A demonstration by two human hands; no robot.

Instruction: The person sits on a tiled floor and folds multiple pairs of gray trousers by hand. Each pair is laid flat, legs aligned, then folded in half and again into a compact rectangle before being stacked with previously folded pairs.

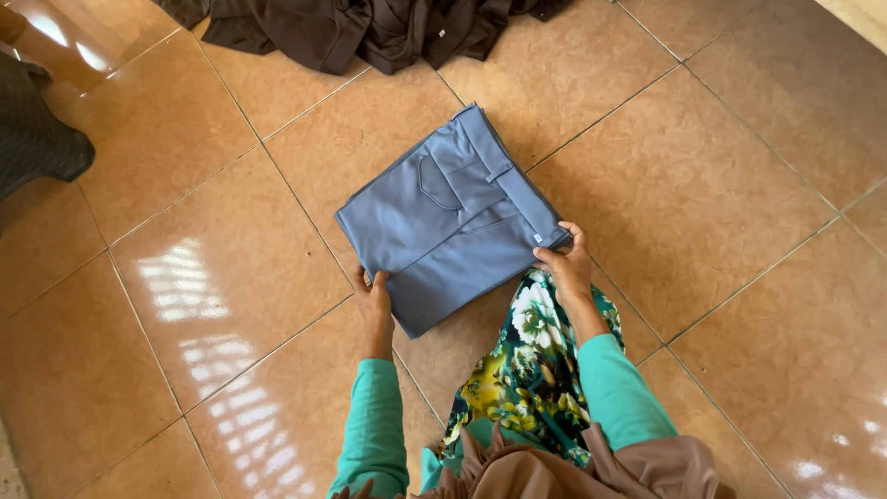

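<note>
Right hand (568,268) grips the near right corner of the folded blue-grey trousers (453,217), fingers curled over the waistband edge, thumb side on the fabric. Left hand (374,300) lies at the near left edge of the same bundle, fingers pressed against the fold; whether it pinches cloth or only rests on it, cannot tell. Trousers sit folded into a rough square, flat on the brown tiled floor (721,185), tilted diagonally, back pocket and belt loop facing up. Both arms wear teal sleeves (379,425). A floral green and yellow cloth (527,370) lies over the person's lap, just under the right wrist, touching the trousers' near edge. Dark brown garment pile (370,28) lies on the floor at the far edge, well apart from the trousers. Dark object (37,129) at far left, partly cut off.
</note>
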